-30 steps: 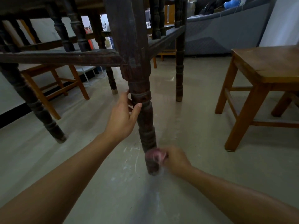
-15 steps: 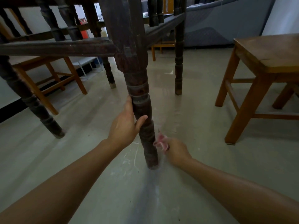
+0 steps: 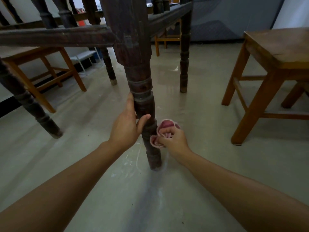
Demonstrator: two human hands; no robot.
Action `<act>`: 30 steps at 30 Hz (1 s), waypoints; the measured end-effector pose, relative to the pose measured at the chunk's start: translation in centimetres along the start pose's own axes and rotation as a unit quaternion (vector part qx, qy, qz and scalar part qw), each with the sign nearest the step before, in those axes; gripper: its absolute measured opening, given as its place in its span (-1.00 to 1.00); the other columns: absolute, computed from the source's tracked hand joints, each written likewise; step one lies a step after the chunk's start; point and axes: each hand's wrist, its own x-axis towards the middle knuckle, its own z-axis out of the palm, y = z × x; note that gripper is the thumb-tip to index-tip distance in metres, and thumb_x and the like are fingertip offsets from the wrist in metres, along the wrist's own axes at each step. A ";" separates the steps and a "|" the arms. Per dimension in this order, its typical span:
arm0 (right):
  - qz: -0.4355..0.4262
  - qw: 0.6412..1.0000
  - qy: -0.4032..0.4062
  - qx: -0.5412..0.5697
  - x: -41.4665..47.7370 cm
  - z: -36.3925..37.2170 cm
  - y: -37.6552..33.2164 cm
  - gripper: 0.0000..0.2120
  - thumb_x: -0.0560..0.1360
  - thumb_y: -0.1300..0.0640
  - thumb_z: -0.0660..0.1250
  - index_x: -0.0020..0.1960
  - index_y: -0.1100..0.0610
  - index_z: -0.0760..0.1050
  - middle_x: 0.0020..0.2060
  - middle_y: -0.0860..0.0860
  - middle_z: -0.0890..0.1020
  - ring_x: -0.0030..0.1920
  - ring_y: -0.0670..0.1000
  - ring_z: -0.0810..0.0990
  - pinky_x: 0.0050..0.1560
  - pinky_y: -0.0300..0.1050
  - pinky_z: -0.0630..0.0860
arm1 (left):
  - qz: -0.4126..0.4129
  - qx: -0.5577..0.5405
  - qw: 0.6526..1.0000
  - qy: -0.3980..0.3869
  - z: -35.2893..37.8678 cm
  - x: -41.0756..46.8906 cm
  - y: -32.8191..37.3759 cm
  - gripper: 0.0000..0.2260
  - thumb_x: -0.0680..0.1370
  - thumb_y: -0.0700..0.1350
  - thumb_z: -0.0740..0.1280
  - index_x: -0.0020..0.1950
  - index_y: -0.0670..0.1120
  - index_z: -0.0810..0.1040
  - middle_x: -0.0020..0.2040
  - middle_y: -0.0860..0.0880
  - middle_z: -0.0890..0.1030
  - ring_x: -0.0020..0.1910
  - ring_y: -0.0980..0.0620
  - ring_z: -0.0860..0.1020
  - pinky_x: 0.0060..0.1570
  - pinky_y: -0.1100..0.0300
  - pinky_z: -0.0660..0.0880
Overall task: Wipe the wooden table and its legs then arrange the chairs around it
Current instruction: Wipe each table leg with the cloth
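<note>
I look from low down at the dark wooden table's near leg (image 3: 142, 91), a turned post standing on the floor. My left hand (image 3: 127, 126) grips this leg at mid height, thumb across its front. My right hand (image 3: 172, 139) holds a bunched pink cloth (image 3: 164, 127) against the leg's right side, low down. The table's dark rails (image 3: 55, 36) run left and back from the leg. Three more dark legs stand at left (image 3: 33, 109), behind (image 3: 109, 67) and at the back right (image 3: 184, 64).
A light wooden chair (image 3: 274, 52) stands close at the right. Another light wooden chair (image 3: 38, 71) sits under the table at the left, a third chair (image 3: 164, 38) far back. A grey sofa (image 3: 230, 19) lines the back wall. White scuff marks streak the floor (image 3: 133, 161).
My right hand with the cloth has moved up the leg from near its foot to its right side. My left hand slid slightly lower on the leg. The view dipped and moved closer.
</note>
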 end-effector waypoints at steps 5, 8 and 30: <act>-0.003 0.996 -0.030 -0.086 -0.4 1.2 1.5 -0.69 0.46 0.25 0.45 0.17 0.11 0.48 -0.10 -0.07 0.58 -0.18 -0.18 0.60 -0.27 -0.41 0.50 | 0.003 -0.006 1.000 -0.007 -0.1 0.0 0.1 -0.30 0.54 0.02 0.32 0.55 -0.03 -0.01 0.26 -0.09 0.53 0.01 0.02 0.57 -0.06 0.11 0.53; 0.038 0.937 -0.119 -0.327 -1.5 0.6 5.3 -0.88 0.55 0.13 0.36 0.05 0.12 0.48 -0.25 -0.04 0.52 -0.31 -0.08 0.55 -0.52 -0.43 0.29 | 0.003 -0.005 1.000 -0.010 -0.3 0.0 0.1 -0.30 0.54 0.03 0.33 0.55 -0.02 0.00 0.26 -0.09 0.53 0.01 0.01 0.58 -0.04 0.04 0.57; 0.050 0.992 0.010 -0.116 1.7 0.0 4.5 -0.77 0.55 0.30 0.28 0.14 0.12 0.61 0.04 -0.09 0.62 -0.02 -0.03 0.61 -0.13 -0.24 0.54 | -0.060 0.002 0.998 -0.015 2.8 -1.8 -1.2 -0.32 0.54 0.02 0.34 0.53 0.00 0.03 0.30 -0.04 0.51 0.01 0.07 0.56 -0.10 0.23 0.42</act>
